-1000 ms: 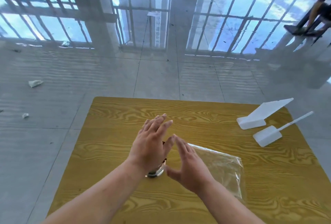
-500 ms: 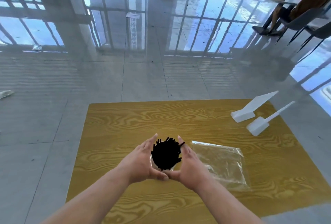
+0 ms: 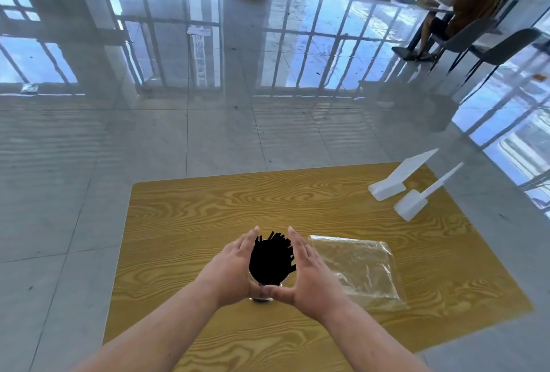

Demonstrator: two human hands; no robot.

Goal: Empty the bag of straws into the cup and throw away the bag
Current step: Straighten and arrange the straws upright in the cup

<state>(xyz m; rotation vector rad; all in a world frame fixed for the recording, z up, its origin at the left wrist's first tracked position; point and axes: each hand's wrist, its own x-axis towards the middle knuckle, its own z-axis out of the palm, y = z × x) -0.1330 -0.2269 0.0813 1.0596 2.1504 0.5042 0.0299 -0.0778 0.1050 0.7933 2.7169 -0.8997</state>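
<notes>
Wood-grain table point(image 3: 208, 222): one cup point(image 3: 262, 297), near the middle; one clear bag point(image 3: 360, 270), flat, just right of it; two white plastic pieces point(image 3: 387, 190), far right corner.

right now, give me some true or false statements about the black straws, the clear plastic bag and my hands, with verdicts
1. The black straws stand in the clear glass cup. True.
2. The right hand holds the clear plastic bag. False: the bag lies flat on the yellow wooden table, to the right of that hand.
3. The left hand and right hand flank the straws, fingers straight. True.
4. Two white plastic stands sit at the table's near left corner. False: they sit at its far right corner.
</notes>
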